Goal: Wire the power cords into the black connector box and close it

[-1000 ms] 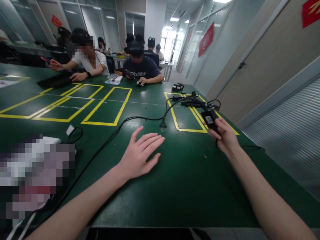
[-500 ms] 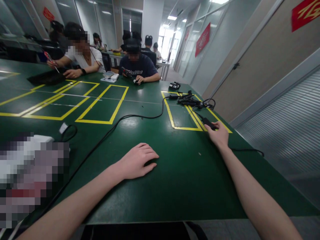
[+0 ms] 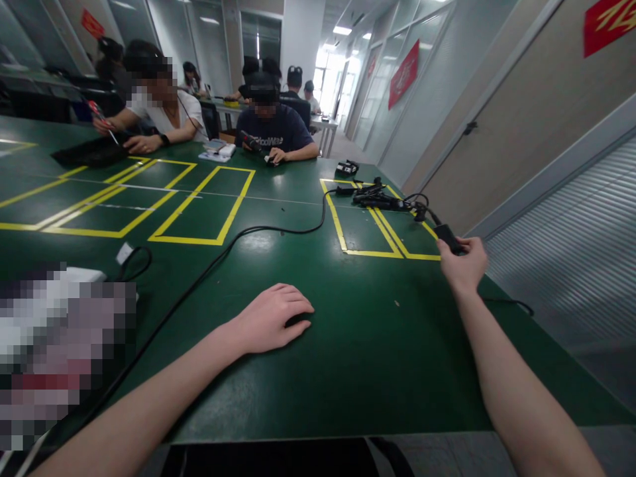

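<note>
Place: office workroom
Partition (image 3: 447,59): glass, red banner (image 3: 403,74)
Table (image 3: 358,371): large, green, yellow tape (image 3: 372,253)
Far end: glare, probably a window (image 3: 326,74)

A broad green table (image 3: 342,391) marked out in yellow tape (image 3: 201,240) spreads before me over a grey floor (image 3: 462,457), with dark chairs (image 3: 40,111) and a pale table (image 3: 328,124) further back. Along my right run ribbed blinds (image 3: 576,238), a beige door (image 3: 527,112) and glass panels (image 3: 442,93); past a white pillar (image 3: 304,40), daylight floods the far window (image 3: 325,74) beneath lit ceiling lights (image 3: 342,30).
</note>
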`<state>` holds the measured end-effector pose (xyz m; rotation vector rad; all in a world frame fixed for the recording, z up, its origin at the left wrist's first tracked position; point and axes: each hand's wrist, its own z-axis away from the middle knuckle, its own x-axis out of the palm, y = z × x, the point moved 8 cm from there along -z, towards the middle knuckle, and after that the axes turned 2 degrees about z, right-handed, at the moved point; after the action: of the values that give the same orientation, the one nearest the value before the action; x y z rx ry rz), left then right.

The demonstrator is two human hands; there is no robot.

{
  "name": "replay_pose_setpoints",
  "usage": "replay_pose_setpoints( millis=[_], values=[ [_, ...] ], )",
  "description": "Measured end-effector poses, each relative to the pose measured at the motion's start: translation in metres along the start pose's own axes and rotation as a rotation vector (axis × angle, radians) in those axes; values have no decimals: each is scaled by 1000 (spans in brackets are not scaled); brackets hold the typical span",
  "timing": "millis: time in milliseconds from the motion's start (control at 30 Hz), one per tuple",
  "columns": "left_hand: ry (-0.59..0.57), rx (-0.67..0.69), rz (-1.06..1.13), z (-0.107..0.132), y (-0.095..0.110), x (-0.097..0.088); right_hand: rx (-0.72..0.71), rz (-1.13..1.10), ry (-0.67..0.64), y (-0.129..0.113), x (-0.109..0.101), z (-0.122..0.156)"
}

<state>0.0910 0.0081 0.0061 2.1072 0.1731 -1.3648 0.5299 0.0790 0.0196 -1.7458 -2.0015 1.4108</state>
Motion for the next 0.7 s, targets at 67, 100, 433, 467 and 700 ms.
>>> replay_pose_setpoints(
  millis=[67,100,433,467,700],
  values=[
    [-5,-9,1,0,0,0,43,99,-36,6,11,7],
    [-8,-11,3,0,-1,0,58,154,-73,9,18,10],
    [-15,-3,9,1,-1,4,-88,297,-354,25,49,8],
    [-18,-6,9,1,-1,4,-87,298,-353,26,50,7],
    [-20,-19,20,1,-2,1,-63,302,-254,31,51,3]
  ],
)
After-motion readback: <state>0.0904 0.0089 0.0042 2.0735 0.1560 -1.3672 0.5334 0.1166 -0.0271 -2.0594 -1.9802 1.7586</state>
